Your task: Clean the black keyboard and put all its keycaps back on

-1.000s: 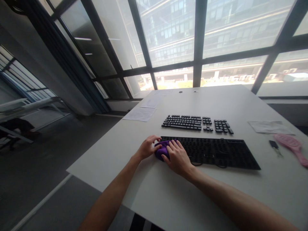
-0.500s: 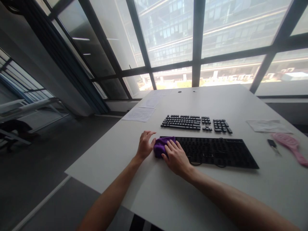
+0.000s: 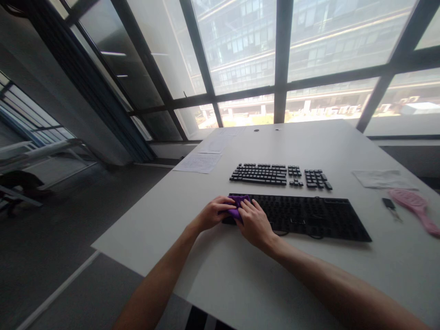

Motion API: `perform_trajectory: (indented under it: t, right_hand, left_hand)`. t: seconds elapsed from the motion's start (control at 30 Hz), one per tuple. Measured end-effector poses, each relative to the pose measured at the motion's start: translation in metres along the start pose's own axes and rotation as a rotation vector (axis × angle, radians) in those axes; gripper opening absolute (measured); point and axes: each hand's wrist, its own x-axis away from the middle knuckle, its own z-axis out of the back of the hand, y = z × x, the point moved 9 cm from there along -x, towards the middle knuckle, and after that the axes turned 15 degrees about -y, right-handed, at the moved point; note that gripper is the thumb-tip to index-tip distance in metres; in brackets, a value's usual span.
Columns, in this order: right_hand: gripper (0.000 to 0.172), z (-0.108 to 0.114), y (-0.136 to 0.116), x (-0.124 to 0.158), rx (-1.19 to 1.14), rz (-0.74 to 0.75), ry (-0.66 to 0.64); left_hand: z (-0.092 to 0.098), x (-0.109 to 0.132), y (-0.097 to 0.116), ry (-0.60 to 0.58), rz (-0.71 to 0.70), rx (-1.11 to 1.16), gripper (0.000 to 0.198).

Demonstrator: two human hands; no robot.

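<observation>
A purple cloth (image 3: 239, 200) lies bunched on the left end of a black keyboard base (image 3: 309, 217), whose keycaps are off. My left hand (image 3: 215, 213) closes on the cloth's left side, fingers pointing right. From the right, my right hand (image 3: 253, 221) grips the same cloth, with its fingertips close to those of the left. Behind the base, loose black keycaps (image 3: 259, 173) stand on the table in keyboard order, in separate blocks. Part of the base's left end is hidden by the hands and cloth.
On the right of the white table (image 3: 192, 201) are a pink hairbrush (image 3: 410, 204), a small black tool with a metal end (image 3: 389, 204) and a flat pale wipe or packet (image 3: 385, 179). Printed papers (image 3: 198, 163) lie along the left edge. Windows rise behind.
My left hand has moved right from beside the cloth and closed on it. The cloth is now gathered smaller between both hands, uncovering the base's lower left corner.
</observation>
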Motion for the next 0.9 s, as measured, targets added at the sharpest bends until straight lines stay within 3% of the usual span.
perform_trajectory:
  t: [0.1,0.27,0.33,0.5,0.67,0.8,0.9]
  right_hand:
    - [0.029,0.005,-0.006,0.003,-0.027,0.03,0.044]
    - [0.04,0.0,-0.01,0.004,0.001,0.018,-0.005]
    - [0.045,0.0,-0.01,0.004,0.004,0.017,-0.023]
    - [0.04,0.0,-0.01,0.003,0.002,0.025,-0.048]
    - [0.041,-0.007,-0.008,0.001,0.045,0.018,-0.079]
    - [0.045,-0.006,-0.008,0.0,0.036,0.036,-0.069]
    - [0.038,-0.004,-0.009,0.0,0.023,0.061,-0.058]
  left_hand:
    - [0.011,0.003,0.008,0.043,-0.033,0.017,0.024]
    - [0.003,0.004,0.005,-0.19,0.035,-0.006,0.038]
    - [0.0,0.005,0.001,-0.226,0.057,0.035,0.039]
    - [-0.004,0.004,0.001,-0.2,0.076,0.035,0.033]
    - [-0.012,-0.001,0.004,-0.227,0.061,-0.041,0.07]
    - [-0.013,-0.003,0.006,-0.221,0.045,-0.145,0.066]
    - [-0.012,-0.003,0.013,-0.204,0.025,-0.236,0.058]
